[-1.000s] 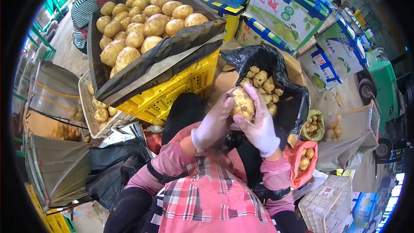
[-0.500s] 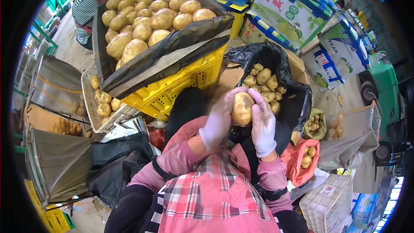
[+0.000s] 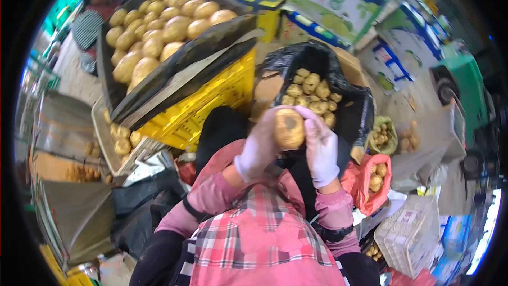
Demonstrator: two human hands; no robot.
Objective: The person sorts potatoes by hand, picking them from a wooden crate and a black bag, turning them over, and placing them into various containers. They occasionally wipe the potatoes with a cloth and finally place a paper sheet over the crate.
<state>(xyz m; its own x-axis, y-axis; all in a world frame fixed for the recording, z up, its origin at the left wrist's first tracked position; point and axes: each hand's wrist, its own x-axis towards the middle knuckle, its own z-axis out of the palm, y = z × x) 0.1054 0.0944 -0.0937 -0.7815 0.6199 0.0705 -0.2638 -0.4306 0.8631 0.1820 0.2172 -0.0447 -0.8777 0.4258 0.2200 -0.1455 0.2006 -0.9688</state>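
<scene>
A large potato (image 3: 289, 133) with a dark patch on its upper face sits between my two gloved hands, in front of my lap. My left hand (image 3: 258, 145) presses against its left side, fingers curled behind it and somewhat blurred. On the other side, my right hand (image 3: 321, 153) has its fingers and thumb against the potato. Just beyond the hands, a box lined with a black plastic bag (image 3: 354, 111) contains smaller potatoes (image 3: 313, 91). To the left, a yellow crate (image 3: 211, 100) carries a dark-lined tray heaped with large potatoes (image 3: 177, 29).
A white basket of potatoes (image 3: 123, 145) is beside the yellow crate. Right of my knees are a red bag (image 3: 365, 193), a green bag (image 3: 389, 145) and a white crate (image 3: 407, 233). Printed fruit cartons (image 3: 328, 5) stand at the back. Another person (image 3: 92, 29) is at far left.
The potato has been turned, so a dark patch now faces up. Both hands still hold it. The camera view has shifted, moving the crate and box slightly left.
</scene>
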